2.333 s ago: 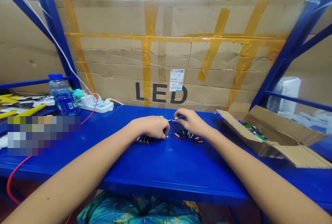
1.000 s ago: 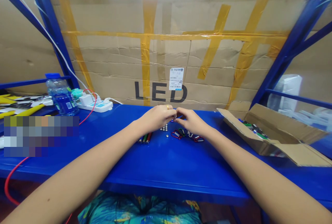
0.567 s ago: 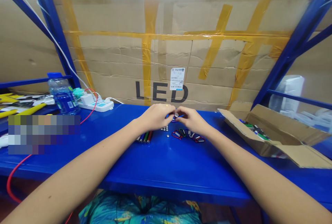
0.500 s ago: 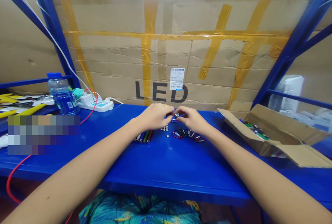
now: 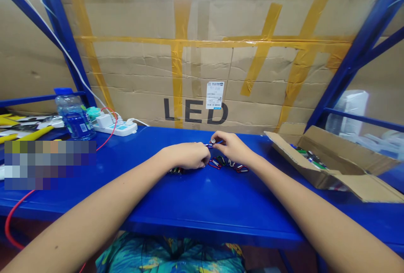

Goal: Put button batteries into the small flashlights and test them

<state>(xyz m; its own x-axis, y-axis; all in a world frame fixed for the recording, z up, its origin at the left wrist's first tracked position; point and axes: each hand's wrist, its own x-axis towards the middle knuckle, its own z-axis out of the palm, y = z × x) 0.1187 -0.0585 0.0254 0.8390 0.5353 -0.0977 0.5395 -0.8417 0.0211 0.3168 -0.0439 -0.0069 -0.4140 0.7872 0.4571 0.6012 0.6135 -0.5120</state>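
My right hand (image 5: 229,148) is closed on a small blue tube with a silver end (image 5: 213,141), held just above the blue shelf top (image 5: 195,197). My left hand (image 5: 188,155) lies low on the shelf with its fingers curled down over the spot where tiny silver discs lay. What it pinches is hidden. Several coloured carabiner clips (image 5: 229,164) lie beneath my right hand. Ends of several coloured tubes (image 5: 175,171) stick out from under my left hand.
An open cardboard box (image 5: 331,164) with coloured parts sits at the right. At the left stand a water bottle (image 5: 74,115), a white power strip (image 5: 115,127) and a red cable (image 5: 15,214). A taped cardboard sheet marked LED (image 5: 202,58) closes the back.
My left hand has dropped from beside the blue tube down onto the shelf, covering the silver discs. My right hand keeps hold of the tube in nearly the same place.
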